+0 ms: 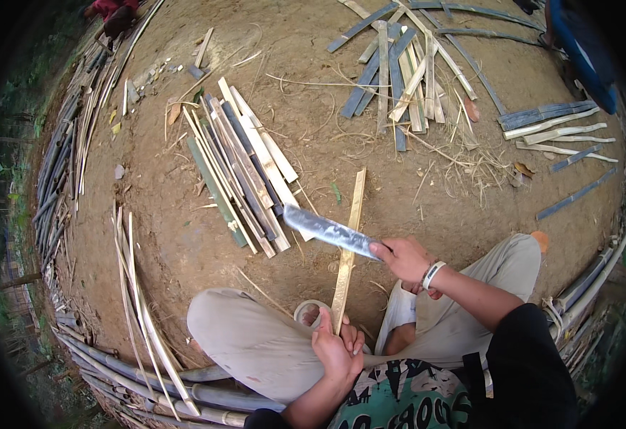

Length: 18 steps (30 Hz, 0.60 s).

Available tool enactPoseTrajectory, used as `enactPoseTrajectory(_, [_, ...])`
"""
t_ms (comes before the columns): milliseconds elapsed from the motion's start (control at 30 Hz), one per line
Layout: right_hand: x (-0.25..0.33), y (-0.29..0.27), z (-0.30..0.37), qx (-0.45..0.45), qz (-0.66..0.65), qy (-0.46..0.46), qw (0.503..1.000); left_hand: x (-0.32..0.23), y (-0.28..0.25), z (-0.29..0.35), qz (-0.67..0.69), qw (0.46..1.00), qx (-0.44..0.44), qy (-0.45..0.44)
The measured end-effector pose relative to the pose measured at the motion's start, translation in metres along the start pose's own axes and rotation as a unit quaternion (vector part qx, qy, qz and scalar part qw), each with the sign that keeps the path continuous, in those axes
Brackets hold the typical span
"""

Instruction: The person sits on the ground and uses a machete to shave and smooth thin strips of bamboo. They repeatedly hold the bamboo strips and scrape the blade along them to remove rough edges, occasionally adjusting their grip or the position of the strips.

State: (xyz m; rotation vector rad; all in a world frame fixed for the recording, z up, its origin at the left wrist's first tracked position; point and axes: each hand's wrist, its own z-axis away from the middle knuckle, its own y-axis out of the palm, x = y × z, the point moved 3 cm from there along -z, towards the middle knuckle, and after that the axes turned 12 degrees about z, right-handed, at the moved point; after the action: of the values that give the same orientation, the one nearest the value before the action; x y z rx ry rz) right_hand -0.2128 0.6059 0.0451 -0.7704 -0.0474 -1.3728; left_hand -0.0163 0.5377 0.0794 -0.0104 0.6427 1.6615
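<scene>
An outdoor bamboo-working spot on bare, packed earth [184, 236], not a room at all: no walls or floor covering, only trampled brown dirt strewn with thin shavings and dry fibres [463, 161]. Split bamboo slats [245, 179] lie in a loose bundle at the centre of the frame, and a second heap of grey and pale strips [402, 79] sits at the upper right. Long whole bamboo poles [62, 164] are stacked along the left edge and curve round the lower left. Green vegetation [12, 143] shows beyond them at the far left, so the ground sits beside trees or scrub
</scene>
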Motion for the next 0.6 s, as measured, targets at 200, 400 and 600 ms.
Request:
enactPoseTrajectory(200, [0.013, 0.013, 0.025, -0.055, 0.062, -0.125, 0.989, 0.0, 0.003, -0.002, -0.045, 0.997, -0.005, 0.069])
enactPoseTrajectory(400, [-0.013, 0.016, 0.005, -0.131, 0.063, -0.09, 0.985, 0.007, 0.007, 0.001, -0.119, 0.987, -0.002, 0.113])
enactPoseTrajectory(600, [-0.034, 0.01, -0.013, -0.135, 0.085, -0.064, 0.985, 0.011, 0.013, -0.014, -0.153, 0.981, -0.041, 0.113])
